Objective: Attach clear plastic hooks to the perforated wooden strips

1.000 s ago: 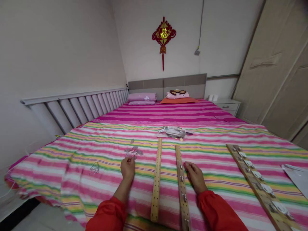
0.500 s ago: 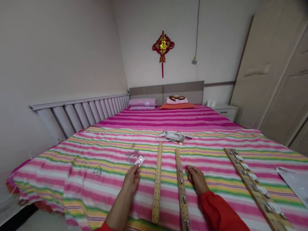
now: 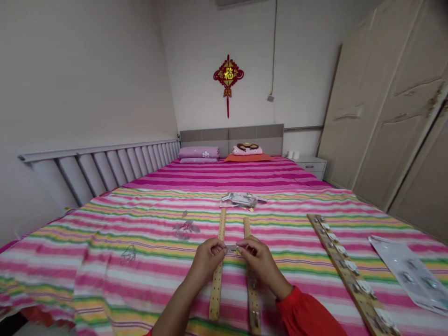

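Note:
Both my hands meet over two wooden strips lying on the bed. My left hand [image 3: 209, 257] pinches one end of a small pale card [image 3: 231, 248], apparently in a clear wrapper. The card's other end is between the fingertips of my right hand [image 3: 257, 261]. What sits on the card is too small to make out. Beneath my left hand runs the left strip [image 3: 215, 298], with rows of holes and nothing fixed on it. The right strip [image 3: 253, 298], partly hidden by my right hand, bears several small shiny metal pieces.
A longer board [image 3: 336, 259] with metal pieces and white tags lies at the right. Beyond it is a clear plastic bag [image 3: 408, 273] with small items. Crumpled clear wrappers [image 3: 186, 228] and a thin tangle [image 3: 129, 253] lie left. A pile of packets [image 3: 241, 200] sits farther back.
My left hand has brought the card rightward, and my right hand has come in from the right strip to grip its other end. The view has shifted slightly to the right.

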`<state>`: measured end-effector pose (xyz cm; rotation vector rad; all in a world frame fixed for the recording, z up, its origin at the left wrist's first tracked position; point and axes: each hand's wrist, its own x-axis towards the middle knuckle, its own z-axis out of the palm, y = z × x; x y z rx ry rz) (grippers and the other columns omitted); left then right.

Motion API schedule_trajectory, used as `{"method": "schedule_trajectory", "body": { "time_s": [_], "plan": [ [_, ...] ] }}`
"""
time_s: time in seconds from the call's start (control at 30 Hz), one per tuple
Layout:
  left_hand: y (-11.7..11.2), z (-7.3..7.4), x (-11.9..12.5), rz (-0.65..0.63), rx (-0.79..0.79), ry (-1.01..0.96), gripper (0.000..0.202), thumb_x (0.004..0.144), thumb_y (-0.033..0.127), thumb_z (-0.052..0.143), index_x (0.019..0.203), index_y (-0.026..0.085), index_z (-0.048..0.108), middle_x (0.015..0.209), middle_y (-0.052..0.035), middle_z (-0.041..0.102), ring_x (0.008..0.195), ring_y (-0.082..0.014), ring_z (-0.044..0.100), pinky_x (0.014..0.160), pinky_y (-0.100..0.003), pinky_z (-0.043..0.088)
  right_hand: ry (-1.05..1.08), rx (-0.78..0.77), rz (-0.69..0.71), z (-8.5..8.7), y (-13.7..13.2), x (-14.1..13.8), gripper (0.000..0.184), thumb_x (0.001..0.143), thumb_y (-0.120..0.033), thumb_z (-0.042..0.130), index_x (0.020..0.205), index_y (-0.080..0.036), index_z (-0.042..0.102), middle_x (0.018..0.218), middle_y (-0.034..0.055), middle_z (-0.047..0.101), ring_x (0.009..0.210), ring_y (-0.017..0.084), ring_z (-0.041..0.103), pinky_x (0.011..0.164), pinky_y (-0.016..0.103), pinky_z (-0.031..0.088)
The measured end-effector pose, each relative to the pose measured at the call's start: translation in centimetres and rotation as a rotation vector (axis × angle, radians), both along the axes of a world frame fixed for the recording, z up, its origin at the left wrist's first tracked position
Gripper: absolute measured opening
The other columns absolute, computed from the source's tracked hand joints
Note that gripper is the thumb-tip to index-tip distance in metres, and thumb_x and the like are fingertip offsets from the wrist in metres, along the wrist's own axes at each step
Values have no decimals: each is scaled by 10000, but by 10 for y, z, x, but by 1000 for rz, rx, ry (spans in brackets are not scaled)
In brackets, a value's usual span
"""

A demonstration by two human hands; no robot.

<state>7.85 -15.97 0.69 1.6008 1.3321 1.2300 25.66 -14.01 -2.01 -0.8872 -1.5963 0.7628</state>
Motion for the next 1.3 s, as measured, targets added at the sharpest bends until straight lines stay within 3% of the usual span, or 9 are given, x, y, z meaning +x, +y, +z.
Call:
{"method": "schedule_trajectory", "body": {
  "time_s": [0.27,0.37,0.5,0.63,0.8,1.1,1.3],
  "plan": [
    [-8,11,15,-122,37,116,68,633,222,616,648,160,638,594,20,538,578,-113,489,556,-218,370,-69,37,2,-11,-14,11,177,777,-343,630,784,-208,744,739,51,596,666,172,560,581,277,430],
    [-5,14,21,-152,-6,15,106,629,249,660,674,155,641,575,27,536,579,-114,494,562,-221,381,-16,-12,19,-11,-16,15,200,757,-378,647,749,-200,738,718,48,611,675,178,569,599,282,436],
    [0,16,29,-189,-137,-189,244,604,332,733,749,148,664,636,8,610,640,-132,553,625,-239,423,145,-219,69,-16,-14,19,280,677,-461,707,657,-182,685,544,-4,575,507,134,504,499,254,391],
    [10,2,39,-132,-214,-340,340,554,394,780,772,150,686,704,-20,671,697,-151,594,654,-247,434,285,-417,133,-19,-9,27,359,603,-520,750,653,-175,661,491,-21,583,444,115,499,481,246,400],
    [28,-25,54,-112,-337,-432,356,493,378,814,717,143,666,566,17,621,549,-107,548,549,-217,395,353,-480,98,-21,6,37,399,537,-527,783,645,-162,663,488,-18,599,437,105,517,462,232,411],
    [92,-24,75,-60,-244,-448,321,494,307,787,737,125,682,593,0,638,553,-104,549,562,-223,410,437,-495,-31,-17,59,45,330,527,-400,794,713,-177,637,499,-34,609,427,106,525,446,231,422],
    [121,-43,83,-4,-227,-429,221,513,235,751,685,127,663,563,5,627,543,-108,549,564,-225,412,422,-494,-81,-28,90,49,273,505,-366,777,616,-167,625,431,-29,580,382,107,490,405,231,380]
  ]
}}
